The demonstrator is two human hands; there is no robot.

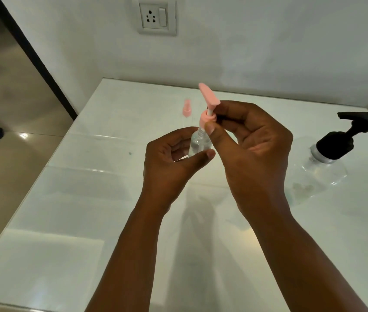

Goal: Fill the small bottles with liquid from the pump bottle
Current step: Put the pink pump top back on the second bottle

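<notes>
So the surface (70, 199) is a glossy white top, pushed up against a white wall, with light glare and faint seams running across it. Two things actually sit on it. The big one is the clear pump bottle (327, 163) with a black pump head, standing upright. Way off from the pump bottle, toward the wall side of the top, there's a small pink-capped bottle (187, 107), pretty blurry, looks upright. Just in front of the pump bottle there's a small smudgy patch (303, 188) on the top; can't tell what it is.
</notes>
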